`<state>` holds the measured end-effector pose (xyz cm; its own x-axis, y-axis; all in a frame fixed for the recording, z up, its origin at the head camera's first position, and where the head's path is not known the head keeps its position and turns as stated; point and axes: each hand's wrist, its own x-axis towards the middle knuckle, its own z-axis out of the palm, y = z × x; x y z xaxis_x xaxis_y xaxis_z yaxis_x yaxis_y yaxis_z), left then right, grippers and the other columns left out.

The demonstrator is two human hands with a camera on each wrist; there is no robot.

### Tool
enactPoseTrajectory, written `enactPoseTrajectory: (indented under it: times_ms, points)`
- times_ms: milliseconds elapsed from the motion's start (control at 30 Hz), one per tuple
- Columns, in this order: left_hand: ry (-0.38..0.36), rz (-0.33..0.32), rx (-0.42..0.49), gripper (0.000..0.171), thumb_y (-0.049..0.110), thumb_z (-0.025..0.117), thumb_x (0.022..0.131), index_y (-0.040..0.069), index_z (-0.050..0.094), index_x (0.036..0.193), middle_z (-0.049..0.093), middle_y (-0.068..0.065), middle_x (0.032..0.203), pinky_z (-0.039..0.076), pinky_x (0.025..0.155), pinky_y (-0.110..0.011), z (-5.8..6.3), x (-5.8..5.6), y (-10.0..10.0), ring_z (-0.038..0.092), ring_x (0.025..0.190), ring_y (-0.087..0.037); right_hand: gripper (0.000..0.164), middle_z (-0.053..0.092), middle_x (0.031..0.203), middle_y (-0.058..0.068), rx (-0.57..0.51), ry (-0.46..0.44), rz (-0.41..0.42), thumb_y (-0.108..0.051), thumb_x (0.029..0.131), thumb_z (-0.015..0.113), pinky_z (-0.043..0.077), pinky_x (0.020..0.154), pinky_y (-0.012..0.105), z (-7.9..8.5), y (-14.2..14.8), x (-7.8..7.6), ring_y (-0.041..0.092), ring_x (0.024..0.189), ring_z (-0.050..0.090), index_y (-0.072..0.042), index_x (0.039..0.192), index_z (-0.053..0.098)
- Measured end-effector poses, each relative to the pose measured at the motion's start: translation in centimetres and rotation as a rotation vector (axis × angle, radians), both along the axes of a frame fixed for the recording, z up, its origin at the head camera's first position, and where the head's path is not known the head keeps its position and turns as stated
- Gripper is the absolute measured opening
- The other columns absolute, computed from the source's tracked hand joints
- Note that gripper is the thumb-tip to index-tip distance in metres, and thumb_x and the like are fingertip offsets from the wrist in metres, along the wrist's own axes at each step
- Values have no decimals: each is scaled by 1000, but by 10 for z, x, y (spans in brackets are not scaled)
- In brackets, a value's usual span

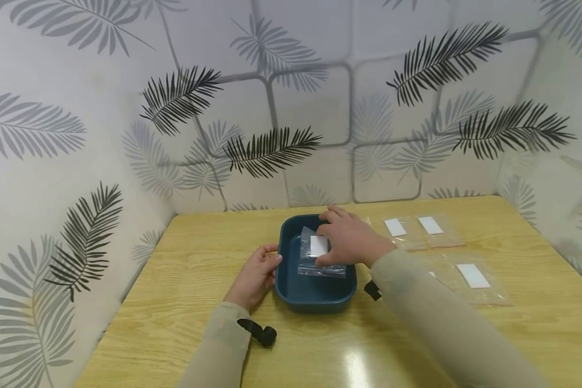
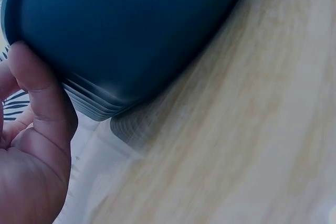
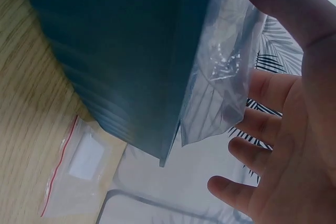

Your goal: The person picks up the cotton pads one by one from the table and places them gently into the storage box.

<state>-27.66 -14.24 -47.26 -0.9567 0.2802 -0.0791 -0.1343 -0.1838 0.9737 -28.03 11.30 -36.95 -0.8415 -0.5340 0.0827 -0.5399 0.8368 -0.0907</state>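
A dark blue rectangular plastic box (image 1: 315,308) stands on the wooden table. My left hand (image 1: 256,274) grips its left side, the thumb (image 2: 37,72) at the rim in the left wrist view. Over the box, my right hand (image 1: 351,237) holds a clear zip bag (image 1: 307,269) with a white card (image 1: 318,246) in it, thumb and fingers at the bag's edges. The right wrist view shows this bag (image 3: 215,98) level with the box's rim, between thumb and forefinger, the other fingers spread. My right hand hides part of the bag and of the box's far right corner.
Right of the box lie several more clear bags with white cards, among them a front bag (image 1: 494,288) and a back bag (image 1: 448,234). Patterned wallpaper (image 1: 310,178) rises behind the table's back edge. Each wrist wears a black strap (image 1: 259,331).
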Motion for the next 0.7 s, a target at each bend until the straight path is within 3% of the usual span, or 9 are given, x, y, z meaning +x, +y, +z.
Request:
enactPoseTrajectory:
  times_ms: [267,700]
  points:
    - [4,-9,21,35,7,54,105,2,44,138,58,-2,87,47,58,-23,0,0,-1,51,64,-10,72,42,154,13,28,-24,-6,-63,78,77,29,113,59,-6,-4,-5,38,149,21,-13,129,69]
    - [11,-29,10,39,10,53,106,1,41,142,59,-2,88,48,59,-23,0,1,-3,52,66,-10,66,41,154,15,-7,-52,-12,-59,80,78,30,112,61,-2,7,-7,40,148,23,-14,129,68]
